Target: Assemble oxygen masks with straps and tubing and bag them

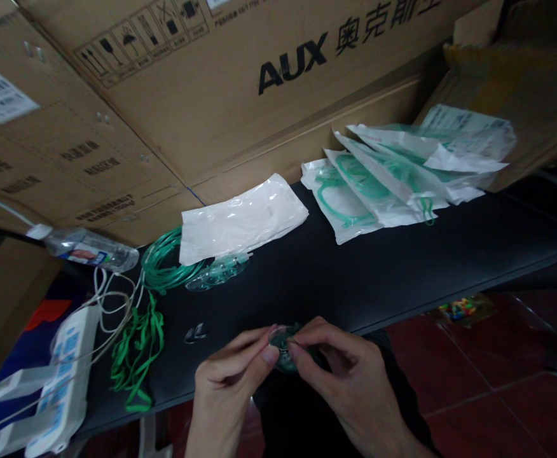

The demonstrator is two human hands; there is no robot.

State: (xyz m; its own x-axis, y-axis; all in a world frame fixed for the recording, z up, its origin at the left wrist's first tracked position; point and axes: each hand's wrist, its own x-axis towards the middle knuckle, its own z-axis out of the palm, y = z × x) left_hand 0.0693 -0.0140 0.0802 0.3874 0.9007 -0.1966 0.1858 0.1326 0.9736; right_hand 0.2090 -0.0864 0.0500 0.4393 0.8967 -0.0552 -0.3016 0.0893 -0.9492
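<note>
Low in the middle, at the front edge of the black padded surface, both my hands hold a small translucent green plastic mask [285, 362]. My left hand [240, 366] pinches its left side between thumb and fingers. From the right, my right hand [338, 366] has its thumb and fingertips pressed together at the mask's upper part; any small piece between them is too hidden to make out. Left of my hands lie small shiny clips [195, 333]. Further back are more clear green masks [219, 272], beside a coil of green tubing [164, 262].
A heap of green elastic straps [138, 350] lies left, near a white power strip [66, 388] with cables. A plastic bottle [90, 248] rests on its side. White pouches [245, 219] and several packets with green tubing [383, 175] lie before large cardboard boxes [221, 102].
</note>
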